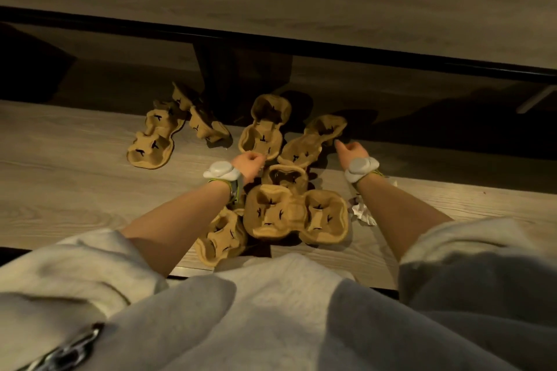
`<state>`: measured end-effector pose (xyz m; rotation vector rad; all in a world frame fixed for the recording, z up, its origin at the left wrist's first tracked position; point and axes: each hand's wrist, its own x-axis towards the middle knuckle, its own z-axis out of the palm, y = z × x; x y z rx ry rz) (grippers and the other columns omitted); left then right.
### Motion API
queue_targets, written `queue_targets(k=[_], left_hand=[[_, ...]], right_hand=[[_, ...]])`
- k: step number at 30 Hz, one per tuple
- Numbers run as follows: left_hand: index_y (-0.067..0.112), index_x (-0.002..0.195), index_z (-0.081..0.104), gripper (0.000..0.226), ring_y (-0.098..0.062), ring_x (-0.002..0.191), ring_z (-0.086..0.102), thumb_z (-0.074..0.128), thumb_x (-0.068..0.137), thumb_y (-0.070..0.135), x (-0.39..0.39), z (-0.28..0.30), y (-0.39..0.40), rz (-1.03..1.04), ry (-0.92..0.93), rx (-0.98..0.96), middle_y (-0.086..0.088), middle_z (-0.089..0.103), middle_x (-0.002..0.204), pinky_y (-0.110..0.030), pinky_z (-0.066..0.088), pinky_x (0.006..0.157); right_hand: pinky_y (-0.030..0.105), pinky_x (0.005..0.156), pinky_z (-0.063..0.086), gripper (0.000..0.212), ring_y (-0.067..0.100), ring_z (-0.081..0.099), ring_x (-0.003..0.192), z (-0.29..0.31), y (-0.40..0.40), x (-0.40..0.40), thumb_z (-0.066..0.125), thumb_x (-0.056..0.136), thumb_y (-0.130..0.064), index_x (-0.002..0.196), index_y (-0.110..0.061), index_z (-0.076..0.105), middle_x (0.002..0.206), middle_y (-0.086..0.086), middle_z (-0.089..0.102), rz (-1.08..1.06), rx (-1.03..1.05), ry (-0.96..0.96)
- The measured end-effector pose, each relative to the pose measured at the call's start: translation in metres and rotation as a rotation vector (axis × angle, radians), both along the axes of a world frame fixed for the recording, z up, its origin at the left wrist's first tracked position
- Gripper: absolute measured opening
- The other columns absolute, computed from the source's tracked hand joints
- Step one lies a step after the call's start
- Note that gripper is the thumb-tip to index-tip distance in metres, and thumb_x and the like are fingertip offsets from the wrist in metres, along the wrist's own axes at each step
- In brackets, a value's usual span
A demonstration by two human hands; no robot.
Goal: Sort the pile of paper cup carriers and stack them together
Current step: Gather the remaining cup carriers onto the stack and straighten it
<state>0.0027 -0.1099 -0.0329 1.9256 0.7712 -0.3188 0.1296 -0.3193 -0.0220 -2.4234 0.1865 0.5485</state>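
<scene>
Both hands reach out over the wooden counter (60,190). The left hand (247,163) is curled shut at the near rim of an upright carrier (265,129) — whether it pinches that rim, I cannot tell. The right hand (351,150) is loosely curled, empty, just beside a tilted carrier (313,138). Between the forearms lies a double carrier (297,214); two more carriers (156,135) lie well left of the left hand.

Tan carriers (297,214) with black slits, pale wood-grain table (75,184), grey sleeves (90,268)

text: none legible — labels: none — carriers (295,214): unmarked
</scene>
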Motion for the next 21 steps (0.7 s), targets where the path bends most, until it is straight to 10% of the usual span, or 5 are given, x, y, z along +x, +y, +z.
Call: queue_targets(k=[3,8,15,21], left_hand=[[0.019,0.082,0.057,0.031,-0.024,0.080,0.052,0.045,0.095,0.044,0.017,0.002,-0.006,0.028,0.062,-0.019,-0.010,0.057,0.095,-0.029,0.043,0.075],[0.006,0.124,0.058,0.075,-0.036,0.118,0.055,0.054,0.073,0.060,0.057,-0.060,0.006,-0.010,0.233,0.077,-0.018,0.059,0.128,-0.046,0.044,0.103],[0.022,0.141,0.043,0.067,-0.031,0.132,0.043,0.038,0.088,0.062,0.062,-0.016,-0.017,-0.153,0.368,0.114,-0.005,0.042,0.148,-0.041,0.032,0.111],[0.009,0.134,0.050,0.054,-0.024,0.105,0.050,0.054,0.091,0.041,0.070,-0.017,-0.019,-0.042,0.340,-0.013,-0.013,0.051,0.139,-0.033,0.041,0.093]], right_hand=[[0.034,0.102,0.036,0.063,0.033,0.046,0.129,0.001,0.010,0.030,0.045,0.093,-0.046,0.139,-0.004,0.038,0.140,0.017,0.048,0.005,-0.059,0.009],[0.042,0.111,0.029,0.080,0.037,0.025,0.142,-0.007,0.021,0.072,0.045,0.092,-0.050,0.150,-0.006,0.014,0.155,0.018,0.022,0.137,-0.142,0.075],[0.029,0.096,0.036,0.048,0.032,0.044,0.130,-0.015,0.023,0.092,0.055,0.093,-0.024,0.135,-0.002,0.047,0.139,0.016,0.048,0.305,-0.076,-0.034],[0.034,0.089,0.045,0.050,0.037,0.054,0.119,-0.008,0.013,0.106,0.052,0.091,-0.038,0.127,-0.005,0.055,0.130,0.017,0.057,0.143,-0.038,0.017]])
